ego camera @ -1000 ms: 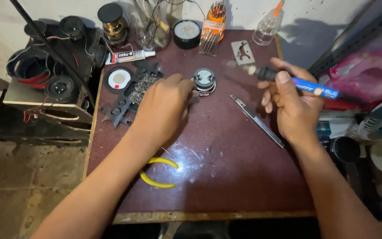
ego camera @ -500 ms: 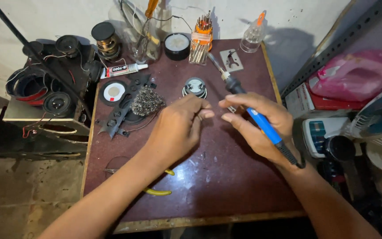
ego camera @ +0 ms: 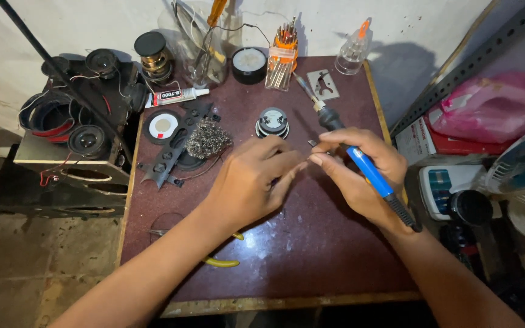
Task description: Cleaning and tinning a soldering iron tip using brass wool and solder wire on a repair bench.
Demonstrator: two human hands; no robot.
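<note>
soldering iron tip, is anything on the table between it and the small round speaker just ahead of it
Nothing visible: bare tabletop separates the soldering iron in the right hand from the small round speaker.

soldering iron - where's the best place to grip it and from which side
Probably by the blue handle, from the right, as the right hand does. The iron lies slanted, its metal tip pointing up-left toward the wall, so a grip low on the handle keeps fingers off it.

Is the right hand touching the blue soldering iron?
Touching. The head view shows the right hand wrapped around the blue soldering iron, its handle running between the fingers.
</note>
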